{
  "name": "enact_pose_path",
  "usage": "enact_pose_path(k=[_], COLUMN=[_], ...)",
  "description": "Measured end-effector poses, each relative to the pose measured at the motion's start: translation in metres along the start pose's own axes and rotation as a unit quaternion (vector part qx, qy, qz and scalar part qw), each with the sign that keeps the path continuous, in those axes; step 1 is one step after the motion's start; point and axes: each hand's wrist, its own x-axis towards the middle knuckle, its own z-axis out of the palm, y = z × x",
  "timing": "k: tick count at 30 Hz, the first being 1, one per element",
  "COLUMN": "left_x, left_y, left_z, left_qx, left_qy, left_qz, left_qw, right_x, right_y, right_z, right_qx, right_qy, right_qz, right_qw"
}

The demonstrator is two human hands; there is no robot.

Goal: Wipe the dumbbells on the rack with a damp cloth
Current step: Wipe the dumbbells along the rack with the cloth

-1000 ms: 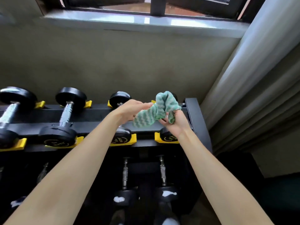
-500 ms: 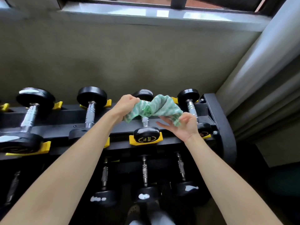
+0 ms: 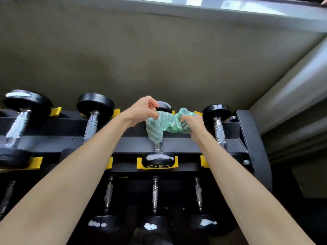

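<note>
A green and white striped cloth (image 3: 164, 124) is stretched between both hands above the top tier of a black dumbbell rack (image 3: 251, 138). My left hand (image 3: 143, 110) pinches the cloth's left end. My right hand (image 3: 193, 124) grips the bunched right end. Under the cloth lies a black dumbbell with a chrome handle (image 3: 158, 160); its near head carries white smears, and the cloth hides most of its handle. Another dumbbell (image 3: 218, 124) lies just right of my right hand, and two bigger ones (image 3: 92, 119) (image 3: 19, 124) lie to the left.
Yellow cradles (image 3: 140, 164) hold the dumbbell heads. The lower tier holds several smaller dumbbells (image 3: 154, 200) with white smears on their near heads. A beige wall (image 3: 159, 59) rises behind the rack, under a window sill. A grey curtain (image 3: 292, 96) hangs at the right.
The view dropped and closed in on the rack. My right hand went from open under the cloth to gripping its right end, and the cloth sank lower over the third dumbbell's handle.
</note>
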Motion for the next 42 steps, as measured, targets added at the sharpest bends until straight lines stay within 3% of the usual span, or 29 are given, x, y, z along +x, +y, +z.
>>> enact_pose_path(k=[3, 6, 11, 16, 21, 30, 42], left_x=[0.014, 0.029, 0.040, 0.038, 0.036, 0.036, 0.009], left_y=[-0.011, -0.031, -0.065, -0.068, -0.072, -0.079, -0.068], left_z=[-0.002, 0.002, 0.011, 0.021, 0.021, 0.024, 0.017], left_qx=[0.005, 0.053, 0.077, 0.147, 0.073, 0.065, 0.132], left_qy=[0.098, 0.146, 0.176, 0.114, 0.020, 0.004, -0.135], left_qz=[0.000, 0.000, -0.053, -0.033, -0.064, -0.069, -0.102], left_qw=[0.995, 0.988, 0.980, 0.982, 0.995, 0.996, 0.977], right_x=[0.014, 0.032, 0.037, 0.034, 0.026, 0.018, -0.001], right_y=[0.006, 0.019, 0.036, 0.041, 0.037, 0.032, 0.034], right_z=[0.007, 0.020, 0.032, 0.042, 0.037, 0.031, 0.020], right_qx=[0.085, 0.120, 0.004, -0.162, -0.087, -0.159, -0.302], right_qy=[0.000, 0.031, 0.062, 0.040, -0.034, -0.094, -0.121], right_qz=[0.010, 0.022, -0.027, -0.119, -0.088, 0.002, 0.052], right_qw=[0.996, 0.992, 0.998, 0.979, 0.992, 0.983, 0.944])
